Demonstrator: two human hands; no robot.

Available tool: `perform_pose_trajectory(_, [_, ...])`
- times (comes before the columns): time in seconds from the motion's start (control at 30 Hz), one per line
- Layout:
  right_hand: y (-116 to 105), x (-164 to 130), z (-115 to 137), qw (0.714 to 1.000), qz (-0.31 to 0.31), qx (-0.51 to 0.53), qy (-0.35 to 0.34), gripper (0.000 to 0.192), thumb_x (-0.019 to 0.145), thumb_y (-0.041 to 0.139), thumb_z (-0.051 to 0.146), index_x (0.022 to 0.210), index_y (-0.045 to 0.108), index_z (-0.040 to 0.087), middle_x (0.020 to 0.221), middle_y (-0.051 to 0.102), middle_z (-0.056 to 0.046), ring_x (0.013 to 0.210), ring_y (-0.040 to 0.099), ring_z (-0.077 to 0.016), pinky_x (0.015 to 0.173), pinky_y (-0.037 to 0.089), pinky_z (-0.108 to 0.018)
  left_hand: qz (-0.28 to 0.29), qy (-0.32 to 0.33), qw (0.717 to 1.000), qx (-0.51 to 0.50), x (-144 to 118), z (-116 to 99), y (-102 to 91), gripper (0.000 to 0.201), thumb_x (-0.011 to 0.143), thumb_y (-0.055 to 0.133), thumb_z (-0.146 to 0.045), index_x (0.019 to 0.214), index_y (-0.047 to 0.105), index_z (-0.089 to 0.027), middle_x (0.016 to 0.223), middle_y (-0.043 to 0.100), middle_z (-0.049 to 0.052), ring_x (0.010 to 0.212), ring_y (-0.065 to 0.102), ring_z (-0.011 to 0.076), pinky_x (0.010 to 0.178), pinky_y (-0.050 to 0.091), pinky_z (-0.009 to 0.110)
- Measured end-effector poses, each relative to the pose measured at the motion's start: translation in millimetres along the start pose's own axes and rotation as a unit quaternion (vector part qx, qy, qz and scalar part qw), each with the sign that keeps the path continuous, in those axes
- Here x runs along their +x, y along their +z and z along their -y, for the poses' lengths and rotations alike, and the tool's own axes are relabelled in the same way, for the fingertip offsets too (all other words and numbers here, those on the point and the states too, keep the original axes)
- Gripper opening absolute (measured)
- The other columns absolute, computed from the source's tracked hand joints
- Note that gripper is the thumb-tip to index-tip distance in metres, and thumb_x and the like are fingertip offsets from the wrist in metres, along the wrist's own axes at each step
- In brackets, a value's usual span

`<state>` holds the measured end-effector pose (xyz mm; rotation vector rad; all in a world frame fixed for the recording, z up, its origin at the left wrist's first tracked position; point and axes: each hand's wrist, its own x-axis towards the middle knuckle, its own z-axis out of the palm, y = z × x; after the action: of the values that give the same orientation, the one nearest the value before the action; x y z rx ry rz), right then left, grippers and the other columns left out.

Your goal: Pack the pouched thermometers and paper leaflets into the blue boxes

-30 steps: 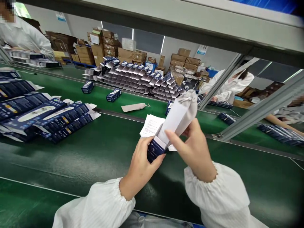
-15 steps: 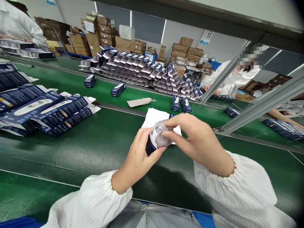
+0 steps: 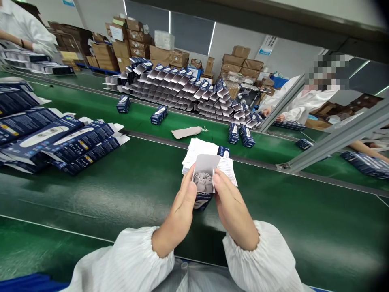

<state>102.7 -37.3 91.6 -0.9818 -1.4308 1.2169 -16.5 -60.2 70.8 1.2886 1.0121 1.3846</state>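
Note:
Both my hands hold a small dark blue carton [image 3: 202, 201] upright over the green belt [image 3: 121, 190]. My left hand [image 3: 179, 215] grips its left side, my right hand [image 3: 232, 211] its right side. The top flap [image 3: 206, 162] stands open and a grey cloth pouch [image 3: 203, 182] sits pushed down inside. A stack of white printed leaflets [image 3: 194, 151] lies on the belt just behind the carton.
Flat blue cartons [image 3: 60, 142] are fanned out at the left. A loose grey pouch [image 3: 187, 132], small closed boxes [image 3: 159, 115] and rows of opened boxes [image 3: 188, 91] lie on the far belt. A slanted metal post [image 3: 331, 140] crosses at right. Co-workers in white stand beyond.
The grey pouch, sticking far out of the carton a second ago, has been pressed fully inside. My right hand came down from the pouch top to the carton's side.

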Motion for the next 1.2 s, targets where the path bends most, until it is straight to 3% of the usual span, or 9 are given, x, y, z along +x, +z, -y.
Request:
perform_pose_trajectory(0.17, [-0.6,-0.9,10.5,0.996,0.002,-0.086,-0.010,0.030,0.093,0.044,0.030,0.121,0.052,0.024,0.124,0.058,-0.004,0.113,0.055,-0.0206,0.098,0.046,-0.035,0.024,-0.091,0.988,-0.120,9.1,-16.0,7.7,0.042,0.088,0.045,-0.024,0.129,0.037,-0.028,0.138,0.047,0.002,0.128,0.044,0.0198,0.105,0.040,0.034])
perform_pose_trajectory(0.4, [-14.0,4.8,4.6,0.993,0.014,-0.075,-0.093,0.029,0.090,0.048,0.022,0.119,0.049,0.024,0.120,0.058,-0.007,0.109,0.057,-0.0212,0.092,0.050,-0.038,0.086,-0.086,0.990,-0.075,21.6,-26.5,0.2,0.048,0.075,0.043,-0.010,0.119,0.044,-0.029,0.125,0.053,0.002,0.113,0.053,0.0194,0.095,0.048,0.038])
perform_pose_trajectory(0.5, [-31.3,8.6,5.9,0.965,0.029,-0.169,-0.196,0.020,0.090,0.054,0.020,0.110,0.057,0.025,0.124,0.057,-0.007,0.114,0.054,-0.0234,0.096,0.048,-0.042,0.102,0.007,0.994,0.047,23.1,-27.4,-9.4,0.028,0.084,0.048,-0.016,0.109,0.051,-0.027,0.120,0.055,0.003,0.111,0.054,0.0197,0.092,0.048,0.037])
perform_pose_trajectory(0.57, [-43.8,9.4,11.5,0.930,0.064,-0.253,-0.259,0.022,0.090,0.059,0.022,0.111,0.060,0.025,0.124,0.057,-0.008,0.116,0.053,-0.0242,0.099,0.045,-0.043,0.097,0.128,0.969,0.188,23.6,-27.9,-18.6,0.018,0.087,0.053,-0.020,0.103,0.056,-0.027,0.117,0.057,0.003,0.114,0.051,0.0204,0.097,0.043,0.039])
perform_pose_trajectory(0.67, [-54.5,6.0,17.9,0.896,0.124,-0.306,-0.295,0.038,0.089,0.062,0.031,0.125,0.056,0.024,0.126,0.057,-0.009,0.118,0.053,-0.0258,0.100,0.046,-0.044,0.103,0.265,0.902,0.326,22.7,-26.4,-32.6,0.026,0.084,0.063,-0.023,0.109,0.057,-0.029,0.113,0.062,0.001,0.116,0.049,0.0210,0.103,0.037,0.042])
perform_pose_trajectory(0.77, [-52.5,-0.4,13.3,0.888,0.106,-0.329,-0.302,0.047,0.091,0.059,0.027,0.136,0.046,0.026,0.134,0.052,-0.008,0.123,0.049,-0.0261,0.104,0.044,-0.046,0.119,0.285,0.879,0.363,18.2,-22.4,-40.3,0.041,0.083,0.064,-0.025,0.122,0.052,-0.030,0.122,0.060,0.002,0.124,0.043,0.0226,0.105,0.037,0.043])
perform_pose_trajectory(0.9, [-43.9,-5.9,5.2,0.893,0.046,-0.325,-0.307,0.046,0.091,0.057,0.017,0.135,0.048,0.028,0.134,0.052,-0.006,0.122,0.050,-0.0243,0.104,0.044,-0.044,0.101,0.246,0.902,0.341,10.5,-21.3,-34.3,0.038,0.089,0.054,-0.016,0.125,0.051,-0.030,0.128,0.056,0.002,0.126,0.045,0.0202,0.106,0.039,0.041])
perform_pose_trajectory(1.07, [-42.1,-9.3,14.4,0.930,0.037,-0.274,-0.241,0.021,0.090,0.059,0.019,0.109,0.060,0.025,0.124,0.060,-0.005,0.115,0.057,-0.0231,0.099,0.049,-0.041,0.048,0.139,0.962,0.230,8.4,-31.8,-20.9,0.015,0.087,0.058,-0.022,0.101,0.058,-0.027,0.115,0.062,0.001,0.111,0.057,0.0162,0.095,0.048,0.032])
perform_pose_trajectory(1.2, [-46.8,-11.7,13.4,0.910,0.065,-0.300,-0.280,0.020,0.090,0.055,0.011,0.106,0.057,0.024,0.132,0.054,-0.008,0.120,0.052,-0.0234,0.099,0.048,-0.042,0.056,0.188,0.939,0.283,6.8,-32.4,-25.5,0.010,0.087,0.058,-0.018,0.093,0.060,-0.026,0.116,0.063,0.001,0.111,0.058,0.0177,0.103,0.041,0.040])
